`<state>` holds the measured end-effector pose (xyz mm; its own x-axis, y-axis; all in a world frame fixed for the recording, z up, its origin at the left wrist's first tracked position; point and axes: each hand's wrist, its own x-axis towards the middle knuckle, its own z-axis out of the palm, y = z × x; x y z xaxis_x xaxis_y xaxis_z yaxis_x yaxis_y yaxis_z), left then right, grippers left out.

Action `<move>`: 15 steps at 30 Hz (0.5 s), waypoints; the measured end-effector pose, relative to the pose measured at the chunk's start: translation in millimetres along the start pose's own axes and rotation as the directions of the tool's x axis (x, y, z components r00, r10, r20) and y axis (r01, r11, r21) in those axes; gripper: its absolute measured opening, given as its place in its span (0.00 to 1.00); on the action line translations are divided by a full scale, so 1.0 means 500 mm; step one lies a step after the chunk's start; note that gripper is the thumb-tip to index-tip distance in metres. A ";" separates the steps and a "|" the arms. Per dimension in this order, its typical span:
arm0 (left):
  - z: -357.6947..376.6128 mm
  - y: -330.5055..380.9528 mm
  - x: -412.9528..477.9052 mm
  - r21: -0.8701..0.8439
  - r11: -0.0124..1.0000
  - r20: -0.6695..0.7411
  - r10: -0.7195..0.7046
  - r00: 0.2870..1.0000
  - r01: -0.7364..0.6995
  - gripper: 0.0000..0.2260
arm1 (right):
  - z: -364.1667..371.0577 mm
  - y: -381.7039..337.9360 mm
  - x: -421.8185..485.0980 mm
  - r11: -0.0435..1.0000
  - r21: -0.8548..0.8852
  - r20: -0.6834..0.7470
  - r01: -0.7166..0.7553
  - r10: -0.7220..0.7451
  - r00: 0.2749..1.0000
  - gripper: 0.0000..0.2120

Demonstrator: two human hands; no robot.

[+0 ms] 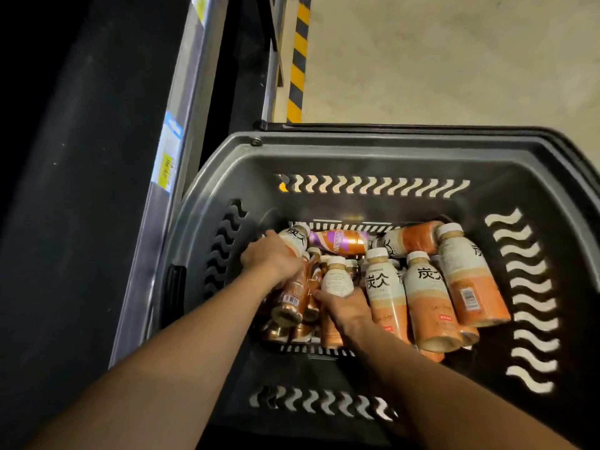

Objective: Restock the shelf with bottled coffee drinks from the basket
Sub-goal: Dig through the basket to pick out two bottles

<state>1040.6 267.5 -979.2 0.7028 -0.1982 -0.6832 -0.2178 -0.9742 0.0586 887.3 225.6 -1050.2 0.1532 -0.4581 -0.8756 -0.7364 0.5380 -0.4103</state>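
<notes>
Head view looks down at a big dark shelf (97, 190) on the left, with a grey basket (357, 151) just beside it on the pale floor (454, 60). The coffee bottles (428, 300) lie in a heap at the bottom of the basket. I can see none on the shelf yet.

The left hand (271, 259) is curled over a brown bottle (290, 298) at the left of the heap. The right hand (345, 310) wraps its fingers round a small white bottle (336, 280) in the middle.

I think the job now is to lift these two out. It is best to hold each one round its fat part and pull straight up, because other bottles lean on them and may roll.

The basket's high wall and the shelf's metal edge (191, 76) are in the way, so the bottles should go up first, then across. A purple bottle (337, 241) lies at the back. A price tag (168, 164) sticks on the metal edge.
</notes>
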 end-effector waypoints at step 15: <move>-0.328 0.035 -0.646 -0.898 0.393 0.237 0.057 0.970 0.196 0.26 | -0.396 -0.319 -0.653 0.964 -0.089 -0.020 0.252 -0.255 0.967 0.16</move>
<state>920.5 296.8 -638.0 0.5087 -0.2224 -0.8317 0.6605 -0.5189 0.5427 824.3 149.3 -648.2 0.3225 -0.5940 -0.7370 -0.7297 0.3399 -0.5933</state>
